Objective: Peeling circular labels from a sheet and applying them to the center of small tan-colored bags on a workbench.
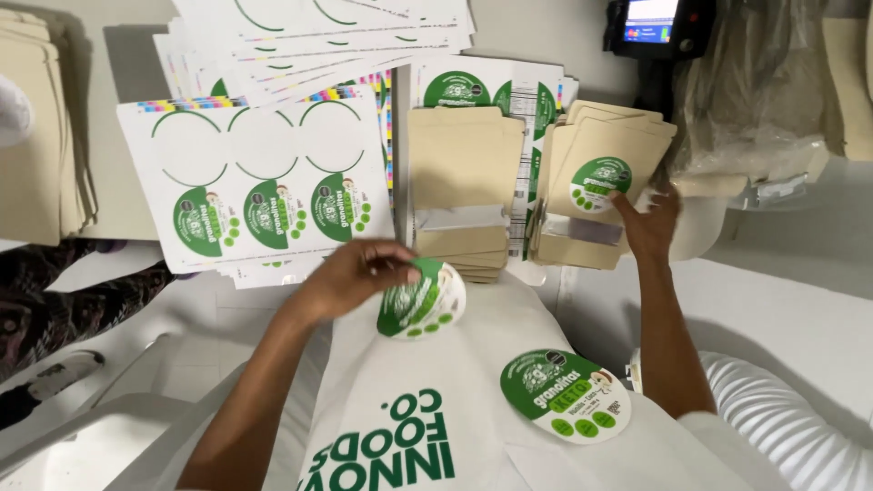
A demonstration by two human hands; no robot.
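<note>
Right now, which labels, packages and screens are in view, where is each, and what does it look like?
Peeled label: round, green and white, in the left hand.
Label sheet: white, left of centre, round green labels below empty outlines.
Labelled pouch: tan, flat, under the right hand.
Plain pouches: tan stack, centre.
Apron label: round, green and white.
Screen: small, lit, top right.

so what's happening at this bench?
A person is labelling kraft pouches. The left hand holds a peeled round green-and-white sticker. The right hand rests on a pouch stack whose top pouch already carries a sticker. Part-used sticker sheets lie to the left, and an unlabelled pouch stack sits between.
</note>
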